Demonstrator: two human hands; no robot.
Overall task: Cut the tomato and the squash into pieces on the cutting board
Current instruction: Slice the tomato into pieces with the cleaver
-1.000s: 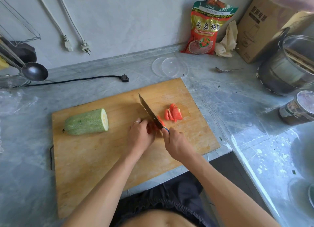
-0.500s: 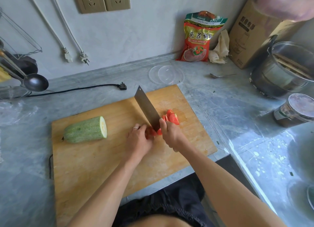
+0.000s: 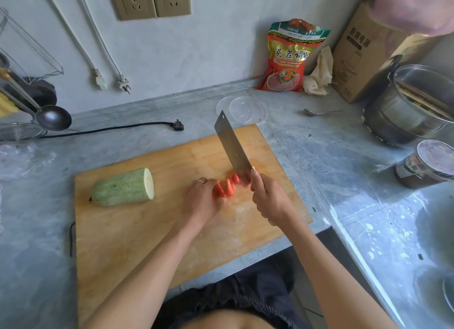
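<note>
On the cutting board [image 3: 137, 232], cleaver [image 3: 232, 148] hides some tomato pieces [image 3: 224, 188].
</note>
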